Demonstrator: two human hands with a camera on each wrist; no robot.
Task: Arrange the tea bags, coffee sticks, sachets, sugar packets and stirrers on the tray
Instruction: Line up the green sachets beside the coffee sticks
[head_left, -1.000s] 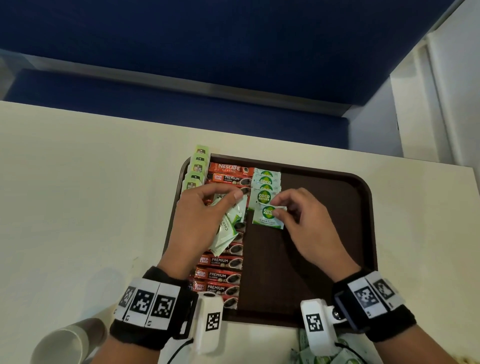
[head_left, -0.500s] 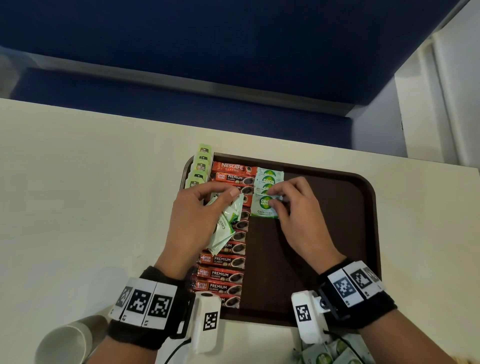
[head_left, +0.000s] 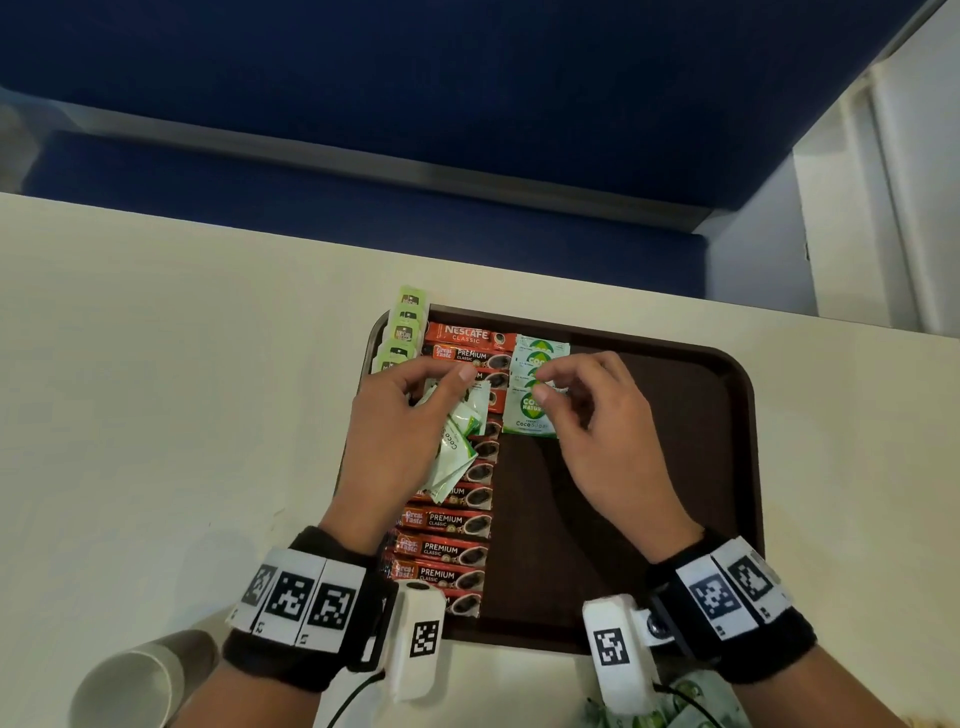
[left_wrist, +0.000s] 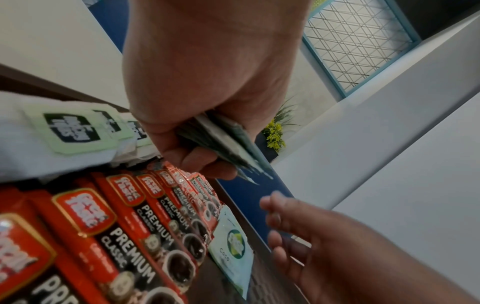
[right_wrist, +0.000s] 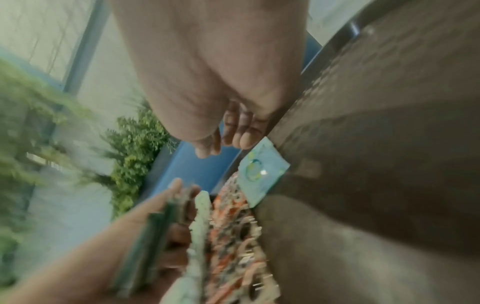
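Our right hand (head_left: 602, 431) has just let go, fingers loose and lifted off the newest sugar packet (head_left: 531, 415), now on the tray (head_left: 727, 467) just under its fingertips, while our left hand (head_left: 400, 431) still grips the remaining packets (head_left: 457, 452), so the row continues.

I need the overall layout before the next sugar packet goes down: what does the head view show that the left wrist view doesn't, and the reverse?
Head view only: the whole tray, its bare right half, the paper cup on the table, and the column of sugar packets.
Left wrist view only: the left hand from below, fingers curled round its bundle of packets, and the tea bag tags up close.
Both: the coffee sticks, the nearest sugar packet, and the right hand beside it.
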